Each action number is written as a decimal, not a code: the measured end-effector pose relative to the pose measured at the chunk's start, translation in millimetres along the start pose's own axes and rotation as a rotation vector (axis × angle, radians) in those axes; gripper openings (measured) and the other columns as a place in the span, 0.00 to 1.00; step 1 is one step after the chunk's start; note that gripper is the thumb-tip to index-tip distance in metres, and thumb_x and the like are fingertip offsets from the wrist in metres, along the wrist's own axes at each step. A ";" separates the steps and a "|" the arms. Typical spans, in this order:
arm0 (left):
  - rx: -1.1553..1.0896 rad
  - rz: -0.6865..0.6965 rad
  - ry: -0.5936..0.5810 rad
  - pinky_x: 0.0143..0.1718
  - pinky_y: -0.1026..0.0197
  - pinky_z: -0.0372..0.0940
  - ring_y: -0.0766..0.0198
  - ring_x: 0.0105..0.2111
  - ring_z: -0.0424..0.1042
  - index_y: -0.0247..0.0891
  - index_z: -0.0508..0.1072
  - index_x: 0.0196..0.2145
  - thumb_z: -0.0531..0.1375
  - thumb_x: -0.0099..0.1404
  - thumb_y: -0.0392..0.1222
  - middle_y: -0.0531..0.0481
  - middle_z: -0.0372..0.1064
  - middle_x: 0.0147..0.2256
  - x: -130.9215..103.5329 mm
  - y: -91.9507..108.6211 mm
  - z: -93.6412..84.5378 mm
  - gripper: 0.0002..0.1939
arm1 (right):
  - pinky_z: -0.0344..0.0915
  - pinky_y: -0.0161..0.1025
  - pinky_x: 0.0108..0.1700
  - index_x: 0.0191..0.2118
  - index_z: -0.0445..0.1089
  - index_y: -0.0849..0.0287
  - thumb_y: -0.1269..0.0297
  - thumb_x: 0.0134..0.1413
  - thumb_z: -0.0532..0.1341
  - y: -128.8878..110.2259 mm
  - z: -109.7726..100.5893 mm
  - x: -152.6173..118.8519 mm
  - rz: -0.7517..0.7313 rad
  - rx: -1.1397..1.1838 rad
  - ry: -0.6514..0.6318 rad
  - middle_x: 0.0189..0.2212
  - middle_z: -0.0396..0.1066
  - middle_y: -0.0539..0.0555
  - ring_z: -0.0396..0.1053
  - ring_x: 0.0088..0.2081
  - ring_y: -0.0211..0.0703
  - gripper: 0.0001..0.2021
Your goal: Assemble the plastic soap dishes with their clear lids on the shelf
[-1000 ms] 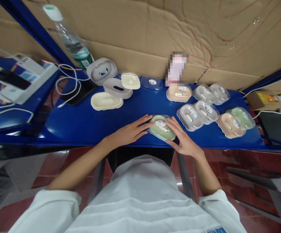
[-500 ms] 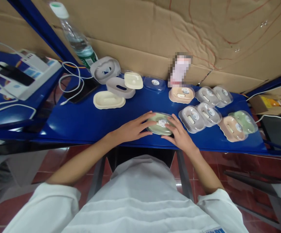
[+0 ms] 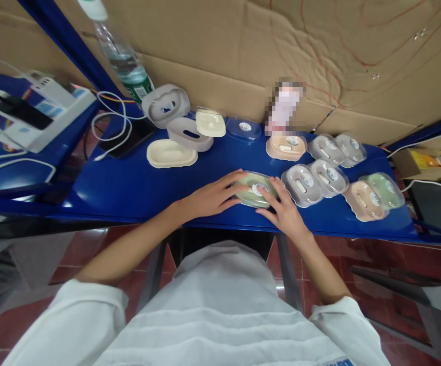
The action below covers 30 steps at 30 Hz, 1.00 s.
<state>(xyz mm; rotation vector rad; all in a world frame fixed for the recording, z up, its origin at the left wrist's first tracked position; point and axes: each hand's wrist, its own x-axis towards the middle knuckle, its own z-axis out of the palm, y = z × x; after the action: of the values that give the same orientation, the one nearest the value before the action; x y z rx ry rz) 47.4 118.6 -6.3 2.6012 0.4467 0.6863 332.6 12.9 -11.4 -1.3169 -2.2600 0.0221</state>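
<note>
green soap box (image 3: 254,189) sits near the table (image 3: 129,188) front edge; left hand (image 3: 209,195) at its 9 o'clock, right hand (image 3: 286,213) at 4, fingers spread on it; bare blue at 9; lidded boxes (image 3: 302,178) crowd 3 o'clock

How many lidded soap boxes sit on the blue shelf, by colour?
Green: 2, one between the left hand and right hand, one far right.
Peach: 2.
Grey: 4.
Total: 8.
</note>
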 end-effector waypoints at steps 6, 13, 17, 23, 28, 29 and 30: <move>0.017 0.005 0.007 0.73 0.37 0.63 0.46 0.77 0.54 0.44 0.67 0.68 0.57 0.80 0.43 0.36 0.59 0.73 1.8 -3.5 -0.7 0.22 | 0.63 0.64 0.75 0.80 0.41 0.33 0.59 0.69 0.67 -0.5 2.2 2.9 0.024 -0.030 0.015 0.80 0.44 0.54 0.53 0.77 0.64 0.45; 0.026 0.022 0.027 0.73 0.39 0.64 0.46 0.76 0.55 0.42 0.70 0.66 0.59 0.79 0.43 0.36 0.61 0.72 2.0 -1.6 3.6 0.20 | 0.64 0.61 0.74 0.80 0.41 0.34 0.58 0.68 0.68 -2.3 4.9 -7.4 0.032 -0.069 0.040 0.80 0.44 0.55 0.55 0.77 0.62 0.46; 0.067 0.041 0.014 0.73 0.37 0.64 0.44 0.76 0.54 0.40 0.71 0.65 0.60 0.78 0.42 0.34 0.60 0.73 2.6 -2.2 7.6 0.21 | 0.67 0.59 0.73 0.80 0.45 0.34 0.57 0.68 0.68 -3.4 8.2 -12.6 0.052 -0.116 0.062 0.80 0.46 0.55 0.58 0.76 0.62 0.44; 0.023 0.088 0.047 0.73 0.37 0.64 0.43 0.75 0.57 0.39 0.72 0.64 0.61 0.75 0.38 0.33 0.62 0.71 12.8 -3.3 7.8 0.21 | 0.68 0.60 0.72 0.79 0.52 0.38 0.55 0.70 0.66 -4.7 6.3 -15.1 0.118 -0.115 0.063 0.78 0.53 0.58 0.61 0.74 0.62 0.38; 0.014 0.115 0.059 0.72 0.37 0.65 0.42 0.73 0.60 0.39 0.73 0.63 0.62 0.73 0.39 0.33 0.64 0.69 24.9 -7.5 7.3 0.22 | 0.66 0.63 0.73 0.79 0.53 0.42 0.51 0.72 0.64 -1.4 -1.5 -12.1 0.181 -0.055 0.045 0.76 0.56 0.61 0.61 0.74 0.63 0.36; 0.007 0.114 0.061 0.72 0.36 0.64 0.42 0.74 0.60 0.40 0.73 0.63 0.63 0.73 0.38 0.33 0.64 0.69 26.1 -8.1 7.9 0.22 | 0.65 0.63 0.73 0.79 0.53 0.43 0.50 0.72 0.63 -1.4 -2.4 -12.0 0.188 -0.050 0.046 0.76 0.56 0.61 0.61 0.74 0.63 0.36; 0.001 0.116 0.064 0.72 0.36 0.64 0.42 0.74 0.59 0.40 0.73 0.63 0.63 0.73 0.38 0.34 0.64 0.69 26.9 -8.4 8.7 0.22 | 0.65 0.63 0.73 0.79 0.52 0.43 0.50 0.72 0.63 -1.7 -2.9 -12.2 0.192 -0.050 0.046 0.76 0.56 0.61 0.61 0.74 0.63 0.36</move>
<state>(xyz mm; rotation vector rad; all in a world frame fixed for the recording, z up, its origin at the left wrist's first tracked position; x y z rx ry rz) 72.5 133.9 -6.5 2.6285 0.3177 0.8091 337.2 1.4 -13.6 -1.5403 -2.1011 0.0031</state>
